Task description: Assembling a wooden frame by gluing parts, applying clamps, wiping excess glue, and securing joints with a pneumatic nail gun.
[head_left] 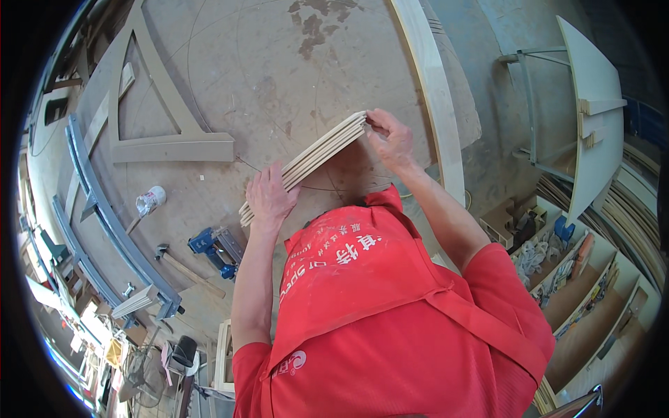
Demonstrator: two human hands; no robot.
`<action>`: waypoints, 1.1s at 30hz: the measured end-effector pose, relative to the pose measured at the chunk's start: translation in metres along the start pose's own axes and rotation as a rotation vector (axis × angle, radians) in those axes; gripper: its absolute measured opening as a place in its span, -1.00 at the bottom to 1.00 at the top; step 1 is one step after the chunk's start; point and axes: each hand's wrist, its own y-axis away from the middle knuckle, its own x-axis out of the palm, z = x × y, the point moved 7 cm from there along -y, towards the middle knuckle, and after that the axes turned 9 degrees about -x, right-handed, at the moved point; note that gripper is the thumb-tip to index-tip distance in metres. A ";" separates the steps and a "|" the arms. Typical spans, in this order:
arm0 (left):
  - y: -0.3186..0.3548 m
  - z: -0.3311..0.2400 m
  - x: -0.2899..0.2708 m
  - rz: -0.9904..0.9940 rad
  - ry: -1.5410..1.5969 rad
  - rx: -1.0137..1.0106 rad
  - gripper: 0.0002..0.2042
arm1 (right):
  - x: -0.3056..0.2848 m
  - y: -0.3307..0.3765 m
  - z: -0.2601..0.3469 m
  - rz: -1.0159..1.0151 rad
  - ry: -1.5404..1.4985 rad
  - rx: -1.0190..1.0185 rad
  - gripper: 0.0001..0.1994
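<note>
A bundle of thin, pale wooden strips (325, 152) lies slantwise in front of me, its right end farther away than its left. My left hand (270, 195) is closed around the bundle near its lower left end, and the strip ends stick out beyond it. At the upper right end, the fingers of my right hand (391, 141) are bent and press against the strip tips. The palm side of both hands is hidden. Below the bundle is the brown worktable top (279, 63), marked with drawn curves.
A triangular board frame (174, 148) lies at the left. Nearer are a blue nail gun (214, 249), a hammer (188, 270) and a plastic bottle (150, 200). Long blue clamps (115, 226) stand farther left. A pale board (437, 90) borders the right; a compartmented wooden box (578, 296) sits beyond.
</note>
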 end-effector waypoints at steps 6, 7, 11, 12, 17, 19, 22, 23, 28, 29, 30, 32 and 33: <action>0.001 0.001 -0.001 0.004 -0.020 -0.046 -0.37 | 0.001 -0.001 0.000 0.017 -0.005 0.055 -0.55; 0.001 0.002 -0.001 0.003 -0.018 -0.053 -0.37 | 0.001 -0.002 0.003 0.060 0.043 0.043 -0.55; 0.000 0.001 0.000 -0.015 -0.007 -0.035 -0.38 | 0.000 -0.003 -0.002 0.127 0.086 0.040 -0.61; 0.000 0.001 0.001 -0.014 -0.007 -0.035 -0.38 | -0.001 -0.006 -0.003 0.109 0.034 0.060 -0.65; 0.001 0.003 0.003 -0.050 0.006 -0.031 -0.39 | 0.003 -0.011 -0.023 -0.006 -0.391 0.492 -0.78; 0.002 0.004 0.004 -0.048 0.005 -0.031 -0.39 | 0.005 -0.010 -0.023 -0.023 -0.385 0.525 -0.81; 0.002 0.005 0.004 -0.031 -0.004 -0.036 -0.39 | 0.006 -0.008 -0.023 -0.055 -0.373 0.589 -0.87; 0.002 0.006 0.005 -0.024 -0.009 -0.039 -0.39 | 0.009 -0.005 -0.024 -0.027 -0.381 0.662 -0.89; 0.001 0.009 0.006 -0.051 0.005 -0.024 -0.38 | 0.017 -0.003 -0.017 0.240 -0.234 0.855 -0.85; 0.002 0.010 0.006 -0.049 0.008 -0.024 -0.38 | 0.018 -0.002 -0.016 0.345 -0.153 0.876 -0.83; 0.002 0.010 0.005 -0.048 0.010 -0.024 -0.38 | 0.017 -0.004 -0.019 0.346 -0.152 0.876 -0.83; 0.002 0.011 0.004 -0.046 0.013 -0.025 -0.39 | 0.019 -0.005 -0.026 0.375 -0.190 0.881 -0.80; 0.001 0.010 0.004 -0.048 0.015 -0.020 -0.39 | 0.020 -0.005 -0.028 0.389 -0.209 0.883 -0.78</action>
